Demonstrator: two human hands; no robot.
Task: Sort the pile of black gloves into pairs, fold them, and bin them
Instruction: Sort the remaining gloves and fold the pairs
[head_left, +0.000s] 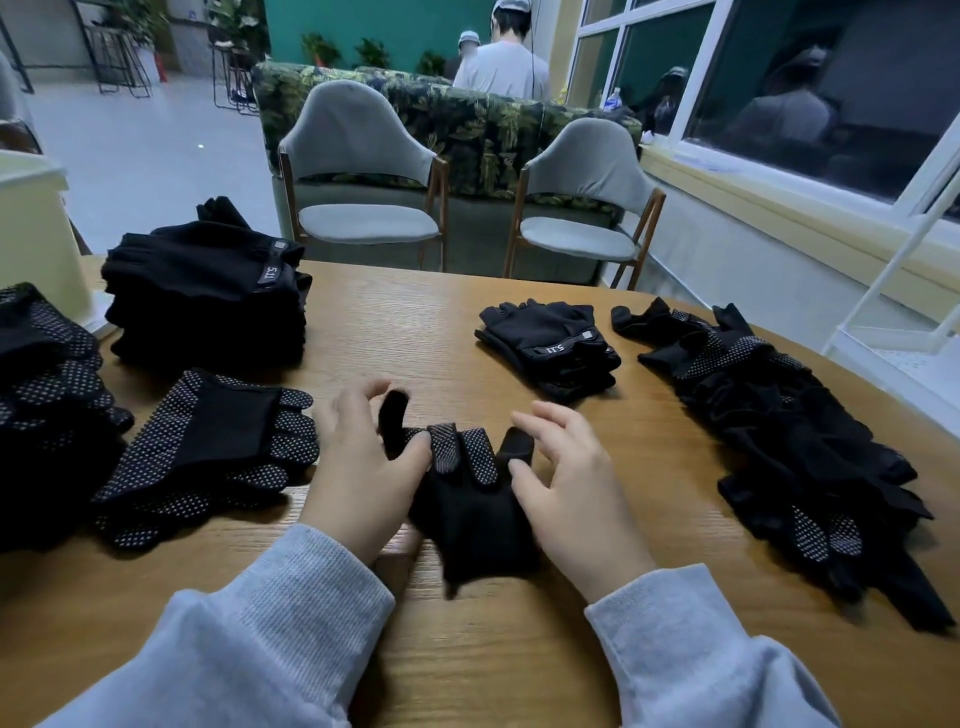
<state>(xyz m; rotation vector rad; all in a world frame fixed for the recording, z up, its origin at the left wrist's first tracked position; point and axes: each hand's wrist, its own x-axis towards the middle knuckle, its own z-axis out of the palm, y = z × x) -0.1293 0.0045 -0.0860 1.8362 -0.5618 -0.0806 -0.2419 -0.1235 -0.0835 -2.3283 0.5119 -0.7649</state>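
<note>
Head view: glove (470, 499) points fingers away, lengthwise; left hand (358, 457) pinches it, right hand (571, 488) spread.

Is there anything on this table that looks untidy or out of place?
Only the loose heap of gloves at the right: tangled, unsorted, one cuff reaching the table edge. The tall stack and small folded stack look neat. Nothing seems damaged.

— How many heaps of black gloves lie on the wooden table (519, 649)?
— Five: a tall stack (208, 291), a small stack (550, 343), a loose pile (789, 441), a dotted pair (208, 457), another heap (41, 395) at far left.
— And between the hands?
— One glove (467, 493), two hands, left (358, 467) and right (576, 493); two grey chairs (363, 171) behind
</note>
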